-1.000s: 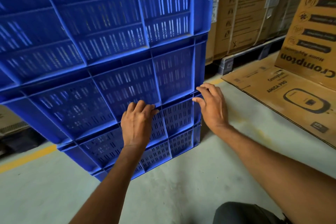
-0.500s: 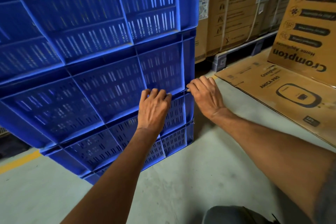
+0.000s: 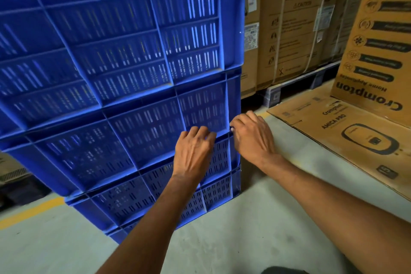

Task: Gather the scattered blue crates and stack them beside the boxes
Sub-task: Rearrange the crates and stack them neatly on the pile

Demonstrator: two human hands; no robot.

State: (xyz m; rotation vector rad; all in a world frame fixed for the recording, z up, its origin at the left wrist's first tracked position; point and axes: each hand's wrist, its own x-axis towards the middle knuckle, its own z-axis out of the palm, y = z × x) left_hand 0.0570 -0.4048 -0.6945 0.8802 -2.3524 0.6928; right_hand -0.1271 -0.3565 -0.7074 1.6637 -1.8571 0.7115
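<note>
Here's the stack [image 3: 124,95] of blue crates, standing on the grey floor [image 3: 244,218] just left of the strapped boxes [image 3: 295,29] on their pallet [image 3: 289,90]; four crates show, nested one on another, and the whole pile leans across the view; every crate is bright blue plastic, its wall cut up by raised ribs into panels, each panel pierced with rows of thin vertical slots; the top crate [image 3: 124,35] is lit brightest, light glinting through the slots on its right side; the second crate [image 3: 111,140] sits darker beneath it; the third crate [image 3: 138,196] is darker again, and only a sliver of the bottom crate [image 3: 120,234] peeks out at floor level; now the hands, both at the seam between second and third; the left hand [image 3: 193,151] has its fingers curled into that seam, knuckles up, gripping a lip there; the right hand [image 3: 253,138] is at the stack's right corner, fingers bent and closed on the same edge; which crate's lip each grips, I cannot tell; to the right a flattened carton [image 3: 355,144] lies on the floor, a printed one [image 3: 382,40] standing behind it; a yellow line [image 3: 29,211] runs along the floor at left.
</note>
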